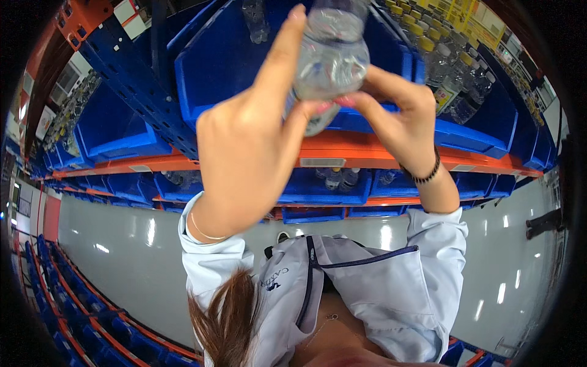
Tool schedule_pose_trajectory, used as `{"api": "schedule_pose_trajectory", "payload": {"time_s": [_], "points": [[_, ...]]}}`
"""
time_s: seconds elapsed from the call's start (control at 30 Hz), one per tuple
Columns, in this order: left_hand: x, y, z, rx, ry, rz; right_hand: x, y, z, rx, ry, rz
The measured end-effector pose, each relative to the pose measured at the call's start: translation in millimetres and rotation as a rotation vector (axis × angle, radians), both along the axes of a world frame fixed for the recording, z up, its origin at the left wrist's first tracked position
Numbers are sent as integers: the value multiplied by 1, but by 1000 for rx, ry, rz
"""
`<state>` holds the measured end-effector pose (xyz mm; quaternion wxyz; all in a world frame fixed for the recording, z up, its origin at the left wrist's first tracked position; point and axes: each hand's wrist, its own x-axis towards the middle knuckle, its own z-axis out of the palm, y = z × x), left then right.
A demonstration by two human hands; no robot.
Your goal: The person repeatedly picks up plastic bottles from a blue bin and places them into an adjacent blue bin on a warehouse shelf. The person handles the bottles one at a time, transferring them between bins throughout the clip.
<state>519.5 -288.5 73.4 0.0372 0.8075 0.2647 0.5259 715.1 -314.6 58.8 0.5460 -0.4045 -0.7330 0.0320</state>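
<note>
My left hand [247,142] and my right hand [399,114] are both raised in front of the shelf, holding a clear plastic bottle [332,64] between them. The thumbs meet near the lower end of the bottle; its top runs out of the upper edge of the picture. Part of another clear bottle or bottle part [316,123] shows below the thumbs; whether it is held cannot be told. Behind the hands is a blue plastic bin [215,73], with a clear bottle [256,20] lying inside it.
Bottles with yellow and white caps [440,59] crowd a blue bin [477,133] at the right. An orange shelf beam [357,147] runs below the bins, and a blue rack upright [133,87] stands at the left. Lower bins [321,197] hold more bottles. A person's legs [545,222] show far right.
</note>
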Motion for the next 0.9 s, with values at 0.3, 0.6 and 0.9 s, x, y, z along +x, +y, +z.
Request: {"api": "schedule_pose_trajectory", "payload": {"time_s": [0.3, 0.6, 0.9], "points": [[-57, 124, -11, 8, -14, -77, -69, 116, -7, -83, 117, -32], [-53, 169, -50, -300, 155, -70, -66, 166, -36, -310, -128, -249], [-52, 188, -75, -466, 216, -52, -74, 185, -41, -459, -330, -271]]}}
